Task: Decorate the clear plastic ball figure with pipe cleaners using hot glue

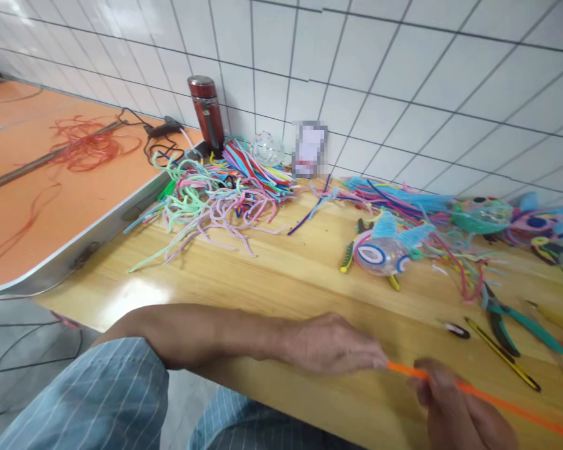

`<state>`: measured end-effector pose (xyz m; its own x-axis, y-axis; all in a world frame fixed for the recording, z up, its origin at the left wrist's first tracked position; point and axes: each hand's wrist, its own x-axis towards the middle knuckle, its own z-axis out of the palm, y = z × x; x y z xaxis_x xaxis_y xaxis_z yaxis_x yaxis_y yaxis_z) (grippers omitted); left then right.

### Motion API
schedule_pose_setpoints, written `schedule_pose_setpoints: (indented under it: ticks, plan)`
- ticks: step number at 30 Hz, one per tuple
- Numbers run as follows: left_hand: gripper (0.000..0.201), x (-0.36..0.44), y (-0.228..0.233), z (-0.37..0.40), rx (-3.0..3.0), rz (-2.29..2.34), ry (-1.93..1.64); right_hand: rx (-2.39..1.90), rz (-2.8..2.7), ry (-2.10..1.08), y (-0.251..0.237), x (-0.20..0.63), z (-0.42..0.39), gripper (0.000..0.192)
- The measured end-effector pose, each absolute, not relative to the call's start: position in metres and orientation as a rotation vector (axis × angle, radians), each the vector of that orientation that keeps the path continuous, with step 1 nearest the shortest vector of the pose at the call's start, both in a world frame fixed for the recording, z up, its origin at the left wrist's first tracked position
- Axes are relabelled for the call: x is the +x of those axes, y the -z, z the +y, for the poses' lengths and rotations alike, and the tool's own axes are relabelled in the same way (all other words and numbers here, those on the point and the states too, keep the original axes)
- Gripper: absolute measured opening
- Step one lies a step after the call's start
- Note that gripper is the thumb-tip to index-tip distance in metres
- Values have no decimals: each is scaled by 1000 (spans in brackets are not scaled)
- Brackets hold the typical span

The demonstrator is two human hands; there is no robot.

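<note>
Left hand (335, 347), five o'clock, pinches orange strip (520, 410); right hand (457, 406), four o'clock, fingers closed around it. Likely straightening; needs steady tension.

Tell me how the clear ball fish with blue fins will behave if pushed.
The clear ball fish would probably be light, as its transparent shell looks hollow. Its round body might roll, though the blue fins and the pliers close by could check that. Its shiny surface may feel slippery.

Near the front edge of the wooden table (272, 269), a blurred right hand (460, 403) partly hides an orange strand (520, 410), cropped at right.
</note>
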<state>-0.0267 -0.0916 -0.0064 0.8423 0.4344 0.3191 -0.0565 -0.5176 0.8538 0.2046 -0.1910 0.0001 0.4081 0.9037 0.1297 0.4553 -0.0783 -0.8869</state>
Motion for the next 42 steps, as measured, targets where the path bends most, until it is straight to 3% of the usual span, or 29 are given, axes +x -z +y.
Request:
schedule_pose_setpoints:
  ticks: [2,9,13,17,24,29,37,42]
  plan:
    - [28,-29,1,-90,1807,341,-573,-1688,-1298,-583,-10,202,-175,51]
    - [32,-23,-6,-87,1224,469,-304,-1283,-1212,-835,-17,212,-145,43]
    - [38,-23,-10,-90,1266,464,-233,-1481,-1277,-564,-20,208,-154,53]
    - [33,-26,-16,-93,1454,512,-243,-1685,-1360,-326,-24,206,-155,49]
    - [40,-25,-17,-83,1583,500,-223,-1669,-1337,-601,-19,198,-151,53]
    - [36,-21,-15,-81,1533,537,-252,-1597,-1423,-629,-16,179,-154,56]
    - [59,-20,-13,-87,1523,561,-314,-1553,-1324,-743,-23,179,-151,58]
    - [57,-20,-12,-93,1501,637,-292,-1572,-1370,-615,-26,178,-160,57]
